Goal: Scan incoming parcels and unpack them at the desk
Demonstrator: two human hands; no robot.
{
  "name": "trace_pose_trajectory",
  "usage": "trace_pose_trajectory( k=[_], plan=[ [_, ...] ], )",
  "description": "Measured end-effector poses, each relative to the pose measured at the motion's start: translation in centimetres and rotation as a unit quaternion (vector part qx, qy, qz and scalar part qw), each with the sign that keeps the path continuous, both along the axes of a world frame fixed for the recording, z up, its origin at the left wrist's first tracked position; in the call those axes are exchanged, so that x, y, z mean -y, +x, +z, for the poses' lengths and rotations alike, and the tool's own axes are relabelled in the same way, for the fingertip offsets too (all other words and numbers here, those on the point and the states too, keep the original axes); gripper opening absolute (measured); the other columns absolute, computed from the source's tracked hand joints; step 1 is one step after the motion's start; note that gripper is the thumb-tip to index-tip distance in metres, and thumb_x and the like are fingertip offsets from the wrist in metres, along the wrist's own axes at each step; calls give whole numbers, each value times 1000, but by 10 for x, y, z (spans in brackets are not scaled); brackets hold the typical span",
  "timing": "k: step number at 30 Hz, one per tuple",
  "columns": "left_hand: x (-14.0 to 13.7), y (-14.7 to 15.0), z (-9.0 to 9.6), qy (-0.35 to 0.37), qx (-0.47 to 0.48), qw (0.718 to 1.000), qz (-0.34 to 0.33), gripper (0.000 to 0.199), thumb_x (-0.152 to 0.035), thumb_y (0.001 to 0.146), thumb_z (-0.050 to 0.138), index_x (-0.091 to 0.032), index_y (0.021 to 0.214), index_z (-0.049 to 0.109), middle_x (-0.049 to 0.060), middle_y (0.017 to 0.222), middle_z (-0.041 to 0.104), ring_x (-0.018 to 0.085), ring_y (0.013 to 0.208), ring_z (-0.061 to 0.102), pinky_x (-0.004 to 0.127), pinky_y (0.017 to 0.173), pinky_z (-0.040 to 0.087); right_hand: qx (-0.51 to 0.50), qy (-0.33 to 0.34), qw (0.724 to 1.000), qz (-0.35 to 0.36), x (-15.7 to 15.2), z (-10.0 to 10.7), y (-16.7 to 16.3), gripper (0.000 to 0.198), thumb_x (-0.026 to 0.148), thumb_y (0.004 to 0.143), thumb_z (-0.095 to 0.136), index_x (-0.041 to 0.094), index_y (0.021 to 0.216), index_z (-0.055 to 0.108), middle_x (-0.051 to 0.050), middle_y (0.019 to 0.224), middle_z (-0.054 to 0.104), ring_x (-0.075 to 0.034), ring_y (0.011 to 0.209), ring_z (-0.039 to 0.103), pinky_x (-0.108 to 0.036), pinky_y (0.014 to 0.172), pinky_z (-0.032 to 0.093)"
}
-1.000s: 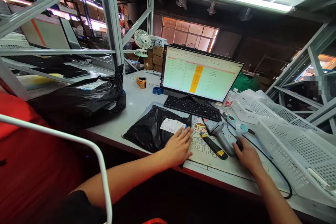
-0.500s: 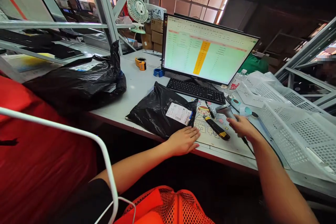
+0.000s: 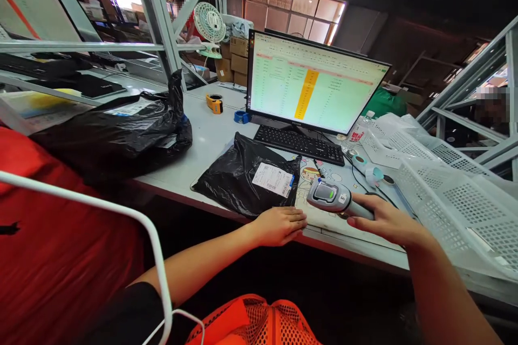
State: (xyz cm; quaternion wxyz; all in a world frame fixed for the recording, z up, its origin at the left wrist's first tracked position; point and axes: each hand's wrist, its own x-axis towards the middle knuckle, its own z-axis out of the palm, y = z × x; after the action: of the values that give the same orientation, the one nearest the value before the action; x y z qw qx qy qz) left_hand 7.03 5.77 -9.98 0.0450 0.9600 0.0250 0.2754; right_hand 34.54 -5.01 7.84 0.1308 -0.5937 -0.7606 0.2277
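My right hand (image 3: 384,218) grips a grey barcode scanner (image 3: 329,197) by its handle, its head tilted toward the left above the desk mat. Flat at the desk's front edge lies my left hand (image 3: 281,225), fingers stretched out, against the lower edge of a black plastic mailer bag (image 3: 226,178). A white shipping label (image 3: 273,179) faces up on the bag, to the left of the scanner's head. The utility knife that lay on the mat is mostly hidden behind the scanner.
Behind the bag stand a keyboard (image 3: 299,143) and a monitor (image 3: 311,83). Another black bag (image 3: 133,129) lies at the left, with a yellow tape measure (image 3: 214,103) and a blue tape roll (image 3: 242,117) beyond. White perforated baskets (image 3: 465,199) line the right side.
My right hand has lifted the barcode scanner and brought it left, nearer the bag's label, over the utility knife. My left hand stays by the bag.
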Motion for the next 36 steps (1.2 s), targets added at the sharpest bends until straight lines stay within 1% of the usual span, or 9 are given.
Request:
trace_pose_trajectory(
  k=[4, 7, 10, 13, 17, 22, 28, 33, 36],
  plan=[
    [1, -6, 17, -14, 45, 999, -27, 33, -29, 108, 52, -13, 128, 73, 12, 128, 78, 24, 125, 72, 37, 112, 56, 13, 73, 992, -106, -23, -33, 20, 63, 63, 94, 63, 20, 140, 68, -10, 137, 73, -33, 126, 68, -41, 110, 53],
    [-4, -20, 44, -43, 99, 994, 2, 31, -30, 107, 54, -17, 129, 73, 10, 132, 76, 23, 133, 67, 38, 118, 51, 110, 101, 960, -235, -49, -69, 31, 65, 58, 100, 54, 14, 147, 62, -18, 135, 73, -36, 122, 70, -44, 104, 54],
    [-22, -43, 67, -74, 56, 988, 127, 47, -44, 103, 64, -21, 144, 66, 12, 154, 61, 31, 150, 51, 53, 128, 39, 224, 73, 914, -332, -67, -101, 35, 66, 51, 106, 46, 10, 157, 50, -23, 132, 72, -38, 121, 71, -47, 98, 54],
    [-47, -70, 68, -106, -41, 953, 281, 79, -67, 88, 76, -33, 156, 56, 10, 171, 39, 47, 160, 29, 74, 127, 22, 271, 47, 902, -333, -71, -120, 37, 65, 40, 108, 43, 7, 163, 39, -25, 135, 70, -37, 120, 71, -46, 99, 53],
    [-65, -94, 38, -174, -74, 919, 347, 90, -69, 88, 75, -43, 166, 38, 7, 178, 20, 48, 160, 26, 71, 125, 32, 272, 22, 902, -335, -77, -108, 44, 65, 48, 107, 43, 9, 159, 47, -24, 134, 70, -40, 119, 70, -50, 98, 53],
    [-71, -98, 8, -170, -30, 920, 353, 85, -66, 94, 68, -37, 168, 35, 9, 180, 16, 44, 161, 27, 66, 128, 30, 263, 105, 908, -307, -133, -63, 42, 56, 35, 107, 39, 9, 154, 55, -21, 146, 65, -32, 134, 62, -39, 111, 47],
    [-78, -100, 6, -173, -31, 925, 336, 83, -66, 97, 63, -36, 168, 33, 9, 180, 16, 44, 161, 28, 66, 129, 28, 268, 10, 924, -274, -227, -61, 37, 46, 17, 96, 56, 13, 139, 71, -18, 141, 70, -26, 130, 66, -31, 109, 47],
    [-75, -101, 6, -166, -29, 924, 344, 81, -63, 97, 65, -37, 168, 34, 9, 179, 20, 43, 159, 31, 65, 128, 31, 291, -18, 918, -271, -247, -70, 33, 40, 19, 95, 60, 7, 130, 75, -25, 133, 72, -32, 126, 68, -38, 108, 50],
    [-74, -99, 8, -165, -24, 923, 346, 82, -61, 97, 67, -38, 168, 34, 9, 179, 20, 42, 160, 30, 65, 128, 30, 296, -14, 920, -258, -247, -70, 31, 45, 23, 98, 59, 10, 140, 70, -23, 142, 68, -33, 133, 64, -42, 111, 48]
  ],
)
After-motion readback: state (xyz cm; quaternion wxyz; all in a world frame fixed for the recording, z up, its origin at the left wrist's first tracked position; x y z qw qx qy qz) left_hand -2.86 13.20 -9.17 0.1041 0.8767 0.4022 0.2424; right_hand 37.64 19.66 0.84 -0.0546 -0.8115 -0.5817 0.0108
